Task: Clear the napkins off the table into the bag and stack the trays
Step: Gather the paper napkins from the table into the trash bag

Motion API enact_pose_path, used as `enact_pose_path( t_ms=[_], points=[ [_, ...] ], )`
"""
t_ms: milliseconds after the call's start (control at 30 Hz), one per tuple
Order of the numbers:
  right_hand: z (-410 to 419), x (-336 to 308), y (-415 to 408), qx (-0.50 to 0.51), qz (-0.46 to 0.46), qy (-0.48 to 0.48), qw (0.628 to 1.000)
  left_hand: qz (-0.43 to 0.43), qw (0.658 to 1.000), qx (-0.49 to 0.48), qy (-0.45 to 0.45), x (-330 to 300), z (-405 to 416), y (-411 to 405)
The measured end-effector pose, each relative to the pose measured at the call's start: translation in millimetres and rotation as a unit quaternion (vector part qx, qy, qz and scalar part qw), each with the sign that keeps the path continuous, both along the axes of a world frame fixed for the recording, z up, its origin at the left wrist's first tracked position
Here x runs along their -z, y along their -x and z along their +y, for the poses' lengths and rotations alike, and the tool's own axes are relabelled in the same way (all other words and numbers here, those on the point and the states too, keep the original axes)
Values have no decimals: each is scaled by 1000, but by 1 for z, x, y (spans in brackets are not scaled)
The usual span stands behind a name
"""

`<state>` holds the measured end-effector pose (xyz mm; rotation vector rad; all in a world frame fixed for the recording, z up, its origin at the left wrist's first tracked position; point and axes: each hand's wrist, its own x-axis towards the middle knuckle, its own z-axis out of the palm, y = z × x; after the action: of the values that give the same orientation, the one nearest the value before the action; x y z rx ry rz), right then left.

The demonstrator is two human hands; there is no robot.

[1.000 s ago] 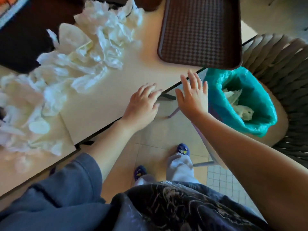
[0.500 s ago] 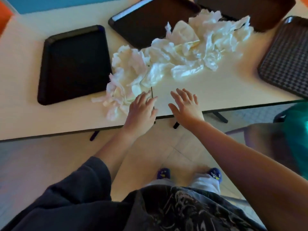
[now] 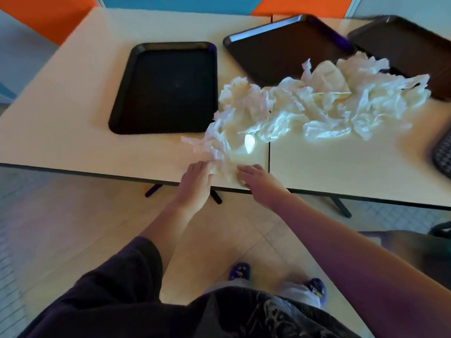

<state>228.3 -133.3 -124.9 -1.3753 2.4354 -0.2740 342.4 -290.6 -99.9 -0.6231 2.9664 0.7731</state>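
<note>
A long heap of crumpled white napkins (image 3: pixel 314 106) lies across the middle of the cream table (image 3: pixel 73 113). My left hand (image 3: pixel 196 181) and my right hand (image 3: pixel 258 181) reach over the near table edge, one on each side of the heap's near tip, fingers touching the paper. Both are blurred, and whether they grip paper is unclear. A black tray (image 3: pixel 166 86) lies left of the heap. Behind the heap sit a dark brown tray (image 3: pixel 285 47) and another (image 3: pixel 410 47). A fourth tray's textured corner (image 3: pixel 443 154) shows at the right edge. The bag is out of view.
Two tables stand pushed together with a seam (image 3: pixel 269 152) just right of my hands. Table legs (image 3: pixel 214 196) stand under the near edge. A dark chair (image 3: pixel 415 247) is at the lower right. Tiled floor and my slippered feet are below.
The view has swung left from the teal bag to the tables. Both hands have moved forward from the table edge onto the near tip of the napkin heap.
</note>
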Motion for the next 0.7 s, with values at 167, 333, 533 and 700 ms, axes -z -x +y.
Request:
enact_pose_path(
  t_ms=[167, 333, 533, 700],
  points=[
    [0, -8, 6, 36, 24, -16, 999, 32, 999, -8, -11, 6, -5, -2],
    [7, -7, 8, 58, 6, -31, 998, 56, 998, -16, -22, 12, -6, 1],
    [12, -6, 8, 82, 55, -30, 995, 76, 992, 35, 89, 7, -8, 6],
    [18, -3, 12, 114, 26, -2, 993, 26, 996, 74, 46, 14, -10, 17]
  ],
)
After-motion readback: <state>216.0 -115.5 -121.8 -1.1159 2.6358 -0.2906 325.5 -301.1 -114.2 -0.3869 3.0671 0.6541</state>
